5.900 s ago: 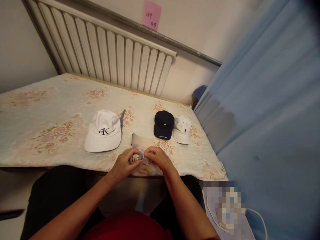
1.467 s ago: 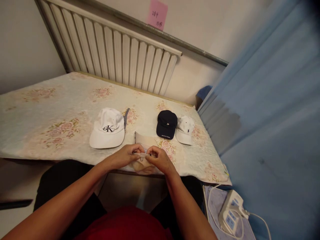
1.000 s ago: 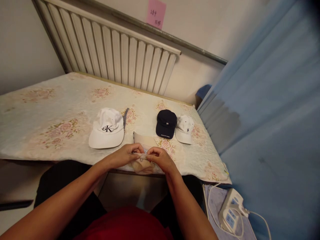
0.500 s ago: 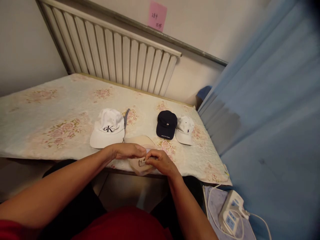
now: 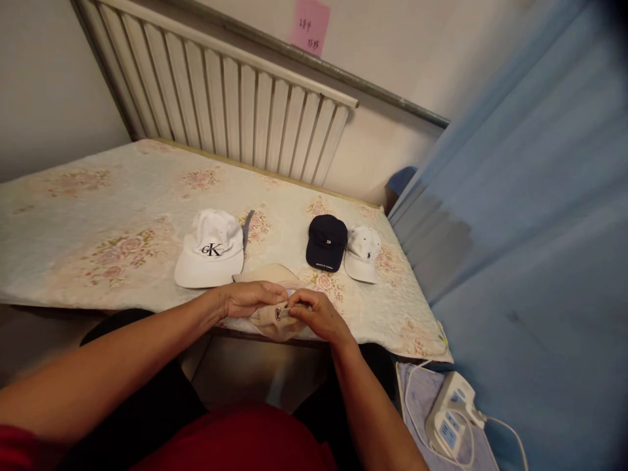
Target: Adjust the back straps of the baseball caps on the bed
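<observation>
A beige baseball cap [image 5: 275,327] is between my hands at the bed's near edge, its brim pointing away from me and its back strap with a metal buckle toward me. My left hand [image 5: 255,297] is closed on the cap's left rim beside the buckle. With thumb and fingers pinched, my right hand [image 5: 316,314] grips the strap end just right of the buckle. To the left lies a white cap [image 5: 210,252] with black letters on its front. A dark navy cap [image 5: 326,242] and a smaller white cap [image 5: 363,254] sit side by side further right.
The caps rest on a bed with a floral cover [image 5: 161,190]. Behind it stand a white radiator [image 5: 245,108] and a wall with a pink note [image 5: 311,26]. A blue curtain [image 5: 515,229] hangs at right, above a white power strip [image 5: 449,418] with cables.
The beige cap has turned slightly between my hands, and its buckle now sits a little higher and further right. The other caps stay where they were.
</observation>
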Motion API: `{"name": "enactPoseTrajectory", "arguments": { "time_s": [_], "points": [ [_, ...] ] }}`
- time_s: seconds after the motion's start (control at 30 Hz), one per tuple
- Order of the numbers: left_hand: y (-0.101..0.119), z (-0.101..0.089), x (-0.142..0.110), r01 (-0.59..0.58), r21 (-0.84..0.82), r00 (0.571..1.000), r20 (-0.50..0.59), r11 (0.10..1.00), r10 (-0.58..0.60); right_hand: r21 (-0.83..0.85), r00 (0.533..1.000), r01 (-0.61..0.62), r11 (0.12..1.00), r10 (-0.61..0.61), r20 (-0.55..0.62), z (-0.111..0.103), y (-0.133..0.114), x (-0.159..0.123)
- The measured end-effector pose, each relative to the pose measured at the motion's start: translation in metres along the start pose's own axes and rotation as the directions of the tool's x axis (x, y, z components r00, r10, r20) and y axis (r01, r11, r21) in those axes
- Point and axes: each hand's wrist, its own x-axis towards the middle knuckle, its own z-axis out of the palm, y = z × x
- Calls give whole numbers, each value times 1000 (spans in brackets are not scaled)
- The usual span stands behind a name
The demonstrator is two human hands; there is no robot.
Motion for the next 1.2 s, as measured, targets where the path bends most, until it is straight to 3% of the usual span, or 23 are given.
{"name": "enactPoseTrajectory", "arguments": {
  "time_s": [0.3, 0.57, 0.77, 1.03, 1.2],
  "points": [
    [-8, -2, 3, -154, -28, 982, -115, 988, 150, -77, 996, -6, 997, 0, -85, 3, 5, 2],
    [-8, 7, 2, -169, -60, 968, -197, 984, 155, -53, 940, 154, 987, -163, -300, 12, 9, 1],
    [-14, 4, 6, -171, -73, 948, -283, 983, 144, -16, 956, 127, 992, -126, -265, 14, 11, -2],
    [-17, 9, 9, -210, -64, 917, -360, 976, 174, -37, 946, 12, 999, -23, -324, 15, 11, -2],
    [-15, 13, 9, -193, -54, 913, -377, 980, 159, -139, 941, 54, 989, -97, -325, 17, 9, 0]
  ]
}}
